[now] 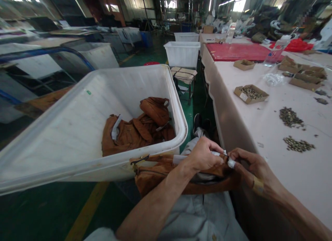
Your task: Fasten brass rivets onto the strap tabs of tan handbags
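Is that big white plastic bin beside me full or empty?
Partly filled: brown fabric bags lie in the white plastic bin, well below its rim.

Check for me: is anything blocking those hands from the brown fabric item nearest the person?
Nothing visible does: the left hand and right hand are both on the brown fabric item. The white bin stands beyond, not between.
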A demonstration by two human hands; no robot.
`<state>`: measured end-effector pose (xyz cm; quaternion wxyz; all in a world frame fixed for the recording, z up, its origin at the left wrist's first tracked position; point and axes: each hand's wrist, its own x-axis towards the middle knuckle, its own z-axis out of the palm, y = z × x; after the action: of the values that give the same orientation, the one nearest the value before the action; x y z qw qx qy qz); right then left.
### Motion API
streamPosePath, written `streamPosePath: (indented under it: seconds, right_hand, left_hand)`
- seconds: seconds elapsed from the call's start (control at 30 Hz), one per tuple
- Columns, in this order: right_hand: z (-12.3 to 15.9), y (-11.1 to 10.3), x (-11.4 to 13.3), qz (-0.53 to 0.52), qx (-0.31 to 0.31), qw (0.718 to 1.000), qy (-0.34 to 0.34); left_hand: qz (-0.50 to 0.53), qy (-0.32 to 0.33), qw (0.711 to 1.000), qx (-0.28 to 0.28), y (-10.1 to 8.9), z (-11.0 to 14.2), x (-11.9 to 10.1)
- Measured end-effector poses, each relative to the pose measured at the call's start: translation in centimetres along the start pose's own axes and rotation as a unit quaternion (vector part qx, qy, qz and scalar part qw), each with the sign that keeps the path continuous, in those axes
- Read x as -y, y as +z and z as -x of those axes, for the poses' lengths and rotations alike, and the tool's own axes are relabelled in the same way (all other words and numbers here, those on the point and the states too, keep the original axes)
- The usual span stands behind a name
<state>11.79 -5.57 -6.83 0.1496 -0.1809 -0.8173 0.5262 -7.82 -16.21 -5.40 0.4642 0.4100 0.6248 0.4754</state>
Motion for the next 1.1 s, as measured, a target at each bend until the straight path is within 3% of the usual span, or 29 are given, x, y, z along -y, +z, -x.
streamPosePath:
  seconds: [0.13,0.33,0.43,0.6,0.73,0.83,0.93,1.0,1.03,1.1]
  right_hand:
    - [-0.1,0.1,0.1,0.022,-0.005,1.000,-0.015]
    - [0.1,0.5,0.6,0.049,-0.039,0.998,-0.027]
    - [0.4,0.8,0.7,0.043,-0.062,0.997,-0.027]
    - [0.9,1.1,0.1,0.055,-0.118,0.991,-0.013]
    - [1.1,0.7,-0.5,0.090,-0.126,0.987,-0.041]
    - [1.2,0.3,-0.7,0.162,-0.103,0.978,-0.084]
    - [1.1,0.4,-0.7,0.277,-0.111,0.942,-0.152]
    - [1.0,0.6,-0.4,0.342,-0.130,0.910,-0.195]
    - [1.0,0.7,-0.3,0.368,-0.143,0.894,-0.213]
    - [1.0,0.7,0.1,0.404,-0.173,0.863,-0.248]
  left_hand:
    - [-0.147,0.072,0.986,-0.017,-0.5,0.3,-0.7]
    - [-0.236,0.072,0.968,-0.054,0.4,1.2,-1.7]
    - [-0.251,0.075,0.962,-0.074,1.1,1.5,-2.3]
    - [-0.205,0.093,0.974,-0.043,1.3,1.3,-2.6]
    - [-0.246,0.122,0.961,-0.035,0.9,1.9,-2.3]
    - [-0.353,0.190,0.914,-0.060,0.9,3.0,-2.1]
    - [-0.499,0.256,0.825,-0.077,1.2,3.9,-1.7]
    - [-0.557,0.274,0.781,-0.075,1.5,4.0,-1.6]
    - [-0.567,0.276,0.772,-0.078,1.5,4.0,-1.6]
    - [-0.557,0.258,0.784,-0.089,1.5,3.7,-1.9]
